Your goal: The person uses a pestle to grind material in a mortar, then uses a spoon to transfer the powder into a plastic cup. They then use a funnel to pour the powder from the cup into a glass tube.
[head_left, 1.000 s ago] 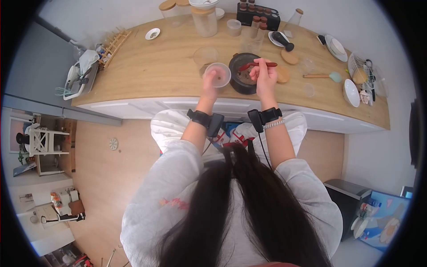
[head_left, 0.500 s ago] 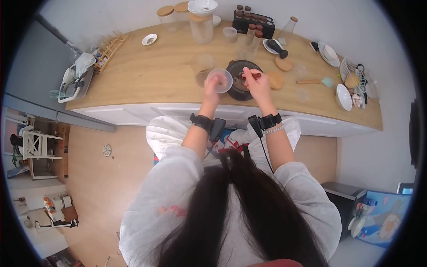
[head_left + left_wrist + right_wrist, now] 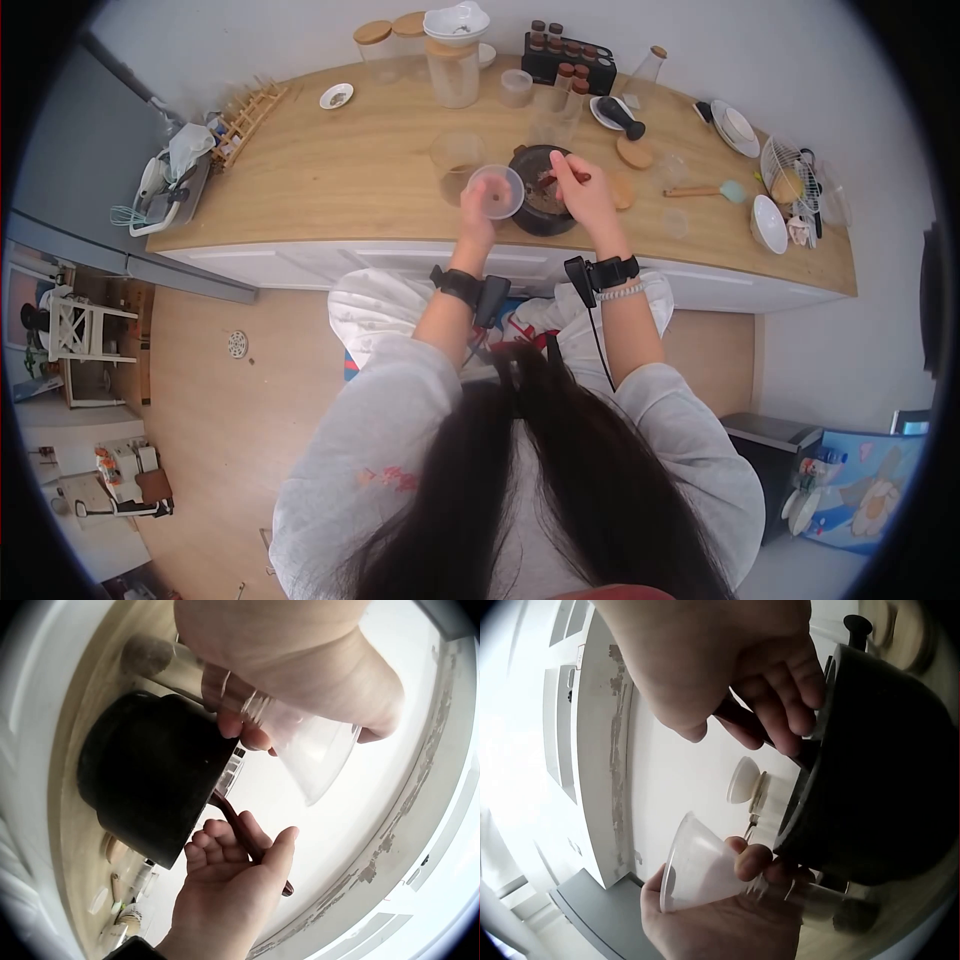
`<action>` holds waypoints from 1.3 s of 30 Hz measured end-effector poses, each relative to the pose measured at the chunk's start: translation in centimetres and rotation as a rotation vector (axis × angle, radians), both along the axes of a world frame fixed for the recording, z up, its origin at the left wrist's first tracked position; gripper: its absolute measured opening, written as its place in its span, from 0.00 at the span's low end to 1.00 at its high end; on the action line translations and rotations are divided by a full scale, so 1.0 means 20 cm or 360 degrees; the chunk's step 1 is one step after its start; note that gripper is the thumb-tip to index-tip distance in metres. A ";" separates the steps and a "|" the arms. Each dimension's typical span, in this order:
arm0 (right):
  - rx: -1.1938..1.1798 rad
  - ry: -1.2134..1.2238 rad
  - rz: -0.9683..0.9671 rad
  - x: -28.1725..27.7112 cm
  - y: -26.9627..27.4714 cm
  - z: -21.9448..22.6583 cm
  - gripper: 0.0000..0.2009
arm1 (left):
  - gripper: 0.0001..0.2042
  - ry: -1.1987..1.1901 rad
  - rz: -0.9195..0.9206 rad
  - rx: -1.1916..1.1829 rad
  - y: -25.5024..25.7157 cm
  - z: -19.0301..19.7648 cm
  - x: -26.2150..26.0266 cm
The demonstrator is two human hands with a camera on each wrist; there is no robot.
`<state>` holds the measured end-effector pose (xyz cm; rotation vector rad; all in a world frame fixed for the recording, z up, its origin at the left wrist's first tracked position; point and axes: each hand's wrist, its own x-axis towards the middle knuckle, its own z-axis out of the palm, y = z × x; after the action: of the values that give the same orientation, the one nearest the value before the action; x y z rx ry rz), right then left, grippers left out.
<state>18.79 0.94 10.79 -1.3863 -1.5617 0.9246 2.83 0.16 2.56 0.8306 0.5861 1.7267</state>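
Observation:
My left hand (image 3: 478,215) holds a translucent funnel (image 3: 507,182) upright beside the black mortar (image 3: 540,222), fingers curled round its narrow lower part. Under the funnel, the left wrist view shows a clear ridged neck and a clear tube (image 3: 176,669) with dark brown matter at its bottom. Over the mortar, my right hand (image 3: 592,200) pinches a dark reddish-brown spoon (image 3: 241,832) by its handle. The spoon's bowl end dips inside the rim and is hidden in both wrist views. Greyish-brown ground matter (image 3: 545,200) lies in the mortar.
Behind the left hand stands a clear glass (image 3: 455,150). Lidded jars (image 3: 455,80), a black rack (image 3: 570,65) of brown-capped tubes and a black pestle (image 3: 622,120) line the back. Right are wooden lids (image 3: 634,152), a spatula (image 3: 705,191) and a white bowl (image 3: 769,224).
The right hand has turned and lowered, taking the spoon from above the mortar's rim down into it. The left hand keeps the funnel beside the mortar. The head view has shifted slightly.

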 end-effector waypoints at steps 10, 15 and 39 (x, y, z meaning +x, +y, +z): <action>-0.0006 0.0154 -0.0061 0.05 0.06 -0.09 0.23 | 0.19 0.0093 -0.0011 0.0017 0.03 -0.05 -0.01; 0.0253 0.0248 -0.0214 0.09 0.06 -0.07 0.25 | 0.20 0.0174 -0.0075 0.0084 0.02 -0.10 -0.04; 0.0012 0.0012 -0.0002 0.08 0.07 -0.07 0.25 | 0.23 0.0202 -0.0055 0.0079 0.04 -0.12 -0.02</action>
<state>20.41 2.32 9.31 -1.3768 -1.5568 0.9214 2.43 0.92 0.21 0.9857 0.6119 1.6713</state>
